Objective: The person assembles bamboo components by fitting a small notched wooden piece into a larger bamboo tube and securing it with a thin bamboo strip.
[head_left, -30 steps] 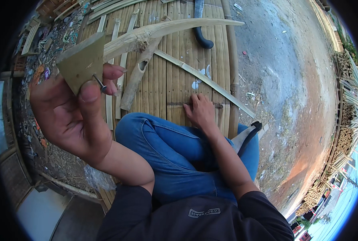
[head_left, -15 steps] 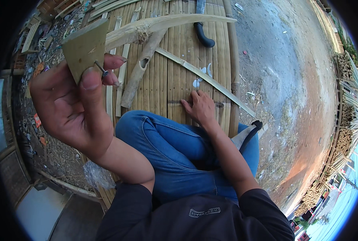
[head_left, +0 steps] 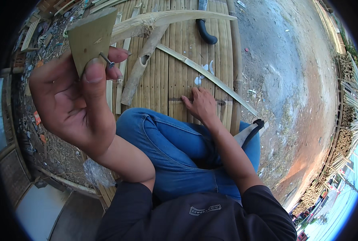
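Note:
Raised at the upper left, my left hand (head_left: pixel 76 94) pinches a flat, tapering wooden piece (head_left: pixel 91 38) between thumb and fingers. A metal nail (head_left: pixel 107 60) sticks out of its face beside my thumb. Behind it stretches a long, curved pale wood strip (head_left: pixel 167 19); I cannot tell whether the two are joined. My right hand (head_left: pixel 202 105) lies on the bamboo slat platform (head_left: pixel 179 76), its fingers apart and holding nothing. White scraps (head_left: pixel 198 80) lie just beyond its fingertips. A split bamboo strip (head_left: pixel 207 73) crosses the slats diagonally nearby.
A hollow bamboo pole (head_left: pixel 143 60) lies left of centre. A blade with a black curved handle (head_left: pixel 206 33) rests at the far edge. By my right knee is a grey thing with a black edge (head_left: pixel 252 131). Bare ground (head_left: pixel 283 92) spreads right, with stacked poles (head_left: pixel 343 140) beyond.
My left hand has shifted slightly right and up with the wooden piece and nail. My right hand stays on the slats.

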Demonstrator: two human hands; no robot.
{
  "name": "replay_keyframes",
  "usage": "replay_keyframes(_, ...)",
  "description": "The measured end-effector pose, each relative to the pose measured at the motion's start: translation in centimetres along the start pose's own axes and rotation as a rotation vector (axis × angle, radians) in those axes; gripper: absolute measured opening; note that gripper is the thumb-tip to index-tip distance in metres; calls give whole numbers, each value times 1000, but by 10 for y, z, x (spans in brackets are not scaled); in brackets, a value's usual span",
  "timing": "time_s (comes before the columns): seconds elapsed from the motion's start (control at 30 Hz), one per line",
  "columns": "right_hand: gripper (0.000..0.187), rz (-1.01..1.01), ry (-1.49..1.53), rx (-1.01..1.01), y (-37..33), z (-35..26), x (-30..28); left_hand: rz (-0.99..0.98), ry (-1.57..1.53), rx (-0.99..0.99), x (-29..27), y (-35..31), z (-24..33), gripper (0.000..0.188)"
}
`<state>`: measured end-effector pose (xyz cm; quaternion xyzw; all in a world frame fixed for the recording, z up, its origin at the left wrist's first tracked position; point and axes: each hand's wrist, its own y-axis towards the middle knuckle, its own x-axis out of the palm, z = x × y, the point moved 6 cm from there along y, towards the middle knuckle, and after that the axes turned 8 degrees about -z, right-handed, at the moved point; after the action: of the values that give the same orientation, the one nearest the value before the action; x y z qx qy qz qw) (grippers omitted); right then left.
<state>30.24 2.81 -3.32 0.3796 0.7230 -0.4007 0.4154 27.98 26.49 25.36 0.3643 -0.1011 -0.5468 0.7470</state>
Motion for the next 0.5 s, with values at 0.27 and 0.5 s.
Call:
replay_keyframes(0.27,42,46,-2,-15,-1,2,2,-21,-16,-15,8,1,-8,21)
replay_keyframes(0.5,39,-118,228,10,16,5,-22,-35,-20,-14,5,1,-9,22)
